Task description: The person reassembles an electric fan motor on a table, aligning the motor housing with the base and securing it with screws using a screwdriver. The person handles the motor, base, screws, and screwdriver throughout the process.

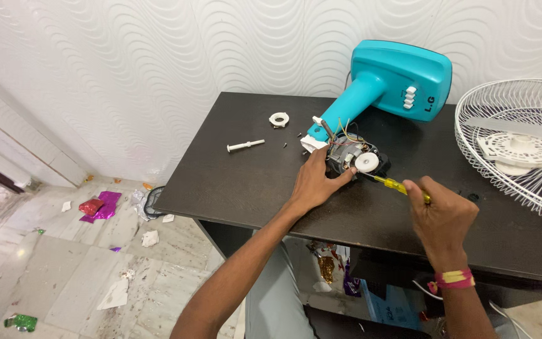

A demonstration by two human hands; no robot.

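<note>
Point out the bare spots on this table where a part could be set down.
Bare: the near-left table corner below the white pin, and the strip between the right hand and fan grille. Crowded: around the motor under the left hand.

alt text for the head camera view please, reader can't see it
A person's left hand steadies an exposed fan motor on a dark table while the right hand works a yellow-handled screwdriver at it. The teal fan stand lies behind the motor, a white wire fan guard to the right, and a white pin and ring to the left.
</note>
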